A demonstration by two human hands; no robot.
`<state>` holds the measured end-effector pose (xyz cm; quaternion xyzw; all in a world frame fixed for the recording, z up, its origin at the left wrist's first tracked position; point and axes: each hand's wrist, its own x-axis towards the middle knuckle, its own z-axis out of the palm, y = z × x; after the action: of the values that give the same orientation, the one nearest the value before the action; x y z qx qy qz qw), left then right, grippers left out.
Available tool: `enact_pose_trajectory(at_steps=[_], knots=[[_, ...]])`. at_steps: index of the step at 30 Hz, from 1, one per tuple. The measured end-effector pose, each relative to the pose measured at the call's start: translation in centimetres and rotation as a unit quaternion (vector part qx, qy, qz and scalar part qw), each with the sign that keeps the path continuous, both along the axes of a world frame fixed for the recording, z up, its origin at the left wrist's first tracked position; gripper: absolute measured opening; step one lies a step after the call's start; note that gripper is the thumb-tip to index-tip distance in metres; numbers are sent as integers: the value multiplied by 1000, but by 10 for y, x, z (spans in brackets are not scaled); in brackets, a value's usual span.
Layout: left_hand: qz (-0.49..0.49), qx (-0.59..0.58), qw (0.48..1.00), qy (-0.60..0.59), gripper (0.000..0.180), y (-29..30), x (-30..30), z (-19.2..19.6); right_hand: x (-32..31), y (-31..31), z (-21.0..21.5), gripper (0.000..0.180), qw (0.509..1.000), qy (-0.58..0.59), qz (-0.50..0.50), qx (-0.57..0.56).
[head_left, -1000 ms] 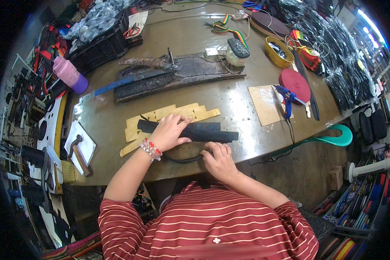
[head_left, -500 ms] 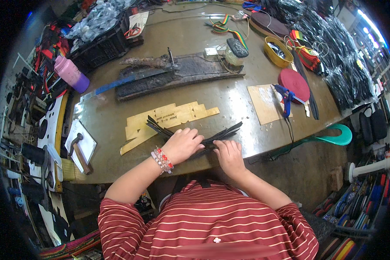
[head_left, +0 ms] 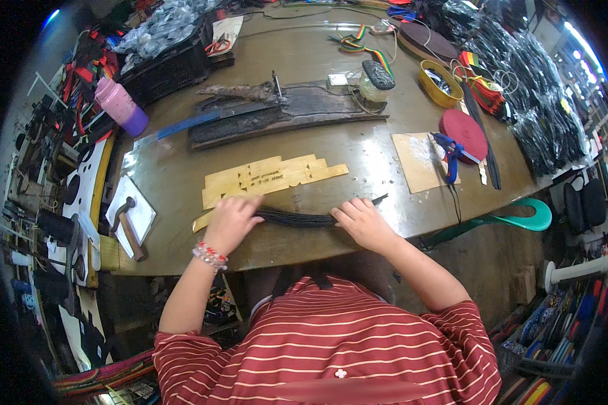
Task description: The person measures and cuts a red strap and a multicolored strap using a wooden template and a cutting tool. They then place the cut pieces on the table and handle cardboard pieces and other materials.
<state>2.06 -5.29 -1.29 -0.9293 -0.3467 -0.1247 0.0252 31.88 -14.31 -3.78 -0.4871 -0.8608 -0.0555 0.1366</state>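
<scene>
A bundle of black strap strips (head_left: 294,218) stretches between my hands above the table's near side, bowed slightly downward. My left hand (head_left: 232,221) is closed on its left end. Around its right part wraps my right hand (head_left: 365,223), with a thin black tip poking out beyond the fingers. Just behind the bundle lies a stepped yellow cardboard template (head_left: 267,178) with handwriting and small notches. Part of the template's lower left strip is covered by my left hand.
Beyond the template sits a dark wooden board (head_left: 297,111) with a blue-edged blade. At left are a hammer (head_left: 130,229) and a pink-purple bottle (head_left: 120,108). To the right lie a glue gun (head_left: 448,156), a cardboard piece (head_left: 412,162), a maroon webbing roll (head_left: 465,135) and a yellow bowl (head_left: 440,94).
My hands have moved apart, the left one leftward and the right one slightly rightward. The strips, fanned out at the ends before, now lie gathered and straighter between them.
</scene>
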Motion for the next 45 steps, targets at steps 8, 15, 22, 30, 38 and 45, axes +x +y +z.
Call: enact_pose_trajectory(at_steps=[8,15,22,30,38,45], knots=[[-130,53,973,-184,22,-40,37,1,-3,3,2,39,1000,14,-1,2],[-97,13,991,-95,25,-36,56,-16,-5,2,2,52,1000,-5,-16,16],[-148,31,984,-90,48,-25,82,-4,-3,2,4,38,998,-29,31,45],[-139,5,989,-57,43,-38,65,-13,2,-29,0,50,994,52,36,94],[-175,17,980,-96,41,-17,91,43,48,-51,47,54,989,80,29,122],[-205,418,839,-281,31,-8,211,216,199,-90,149,21,935,135,-170,281]])
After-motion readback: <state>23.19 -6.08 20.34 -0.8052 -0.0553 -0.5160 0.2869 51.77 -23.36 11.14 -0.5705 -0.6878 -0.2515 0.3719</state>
